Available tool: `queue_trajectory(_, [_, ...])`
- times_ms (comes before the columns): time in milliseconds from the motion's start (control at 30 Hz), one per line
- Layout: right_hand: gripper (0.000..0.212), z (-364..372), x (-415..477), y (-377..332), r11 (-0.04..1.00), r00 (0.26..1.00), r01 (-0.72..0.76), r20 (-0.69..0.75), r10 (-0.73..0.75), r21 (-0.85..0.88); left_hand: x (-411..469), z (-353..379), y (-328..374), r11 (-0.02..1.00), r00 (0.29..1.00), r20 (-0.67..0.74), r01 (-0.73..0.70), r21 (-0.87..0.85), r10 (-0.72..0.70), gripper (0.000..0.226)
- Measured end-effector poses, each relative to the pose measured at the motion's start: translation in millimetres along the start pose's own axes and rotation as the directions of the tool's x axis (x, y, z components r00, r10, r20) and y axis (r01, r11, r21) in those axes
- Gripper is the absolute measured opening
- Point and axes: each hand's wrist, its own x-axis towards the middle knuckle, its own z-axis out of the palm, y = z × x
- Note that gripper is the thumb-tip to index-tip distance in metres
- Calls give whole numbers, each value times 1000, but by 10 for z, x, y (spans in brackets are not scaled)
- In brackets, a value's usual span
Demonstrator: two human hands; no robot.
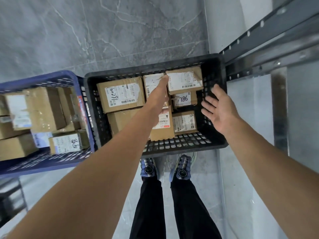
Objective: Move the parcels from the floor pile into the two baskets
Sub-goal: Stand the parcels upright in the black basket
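Cardboard parcels [120,94] packed in black basket [214,69] at 12 o'clock and blue basket [51,78] at 9; left hand [159,95] flat on far row, right hand [219,107] spread, empty; a nudge could tip the upright centre parcel [162,130].

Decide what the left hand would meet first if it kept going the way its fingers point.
Probably the labelled parcel in the black basket's far right corner; the left hand's fingertips reach its edge, though depth is unclear.
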Motion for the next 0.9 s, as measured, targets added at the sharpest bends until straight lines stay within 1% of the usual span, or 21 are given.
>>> queue_trajectory(200, [60, 75, -1037, -276, 991, 989, 136, 52, -136, 12, -1007, -107, 317, 996, 996, 21, -86, -10, 86, 70])
queue_trajectory(300, [57, 97, -1648, -492, 975, 971, 221, 94, -221, 8, -1601, -162, 497, 991, 991, 9, -133, 9, 133, 71])
queue_trajectory(500, [55, 25, -2835, -869, 927, 920, 375, 123, -373, 7, -2763, -173, 832, 970, 969, 54, -242, 35, 240, 72])
queue_trajectory(633, [57, -93, -3542, -928, 893, 892, 448, 50, -450, 42, -3434, -104, 942, 962, 959, 105, -269, 46, 264, 68])
queue_trajectory(733, [57, -109, -4079, -888, 871, 874, 485, -2, -486, 77, -3857, -85, 992, 949, 942, 171, -305, 83, 288, 64])
queue_trajectory(833, [48, -72, -4593, -774, 842, 855, 519, -81, -513, 147, -4277, -128, 1032, 916, 904, 281, -373, 152, 321, 57])
queue_trajectory(900, [48, -32, -4920, -682, 819, 839, 543, -158, -520, 185, -4519, -202, 1034, 901, 884, 339, -396, 177, 322, 58])
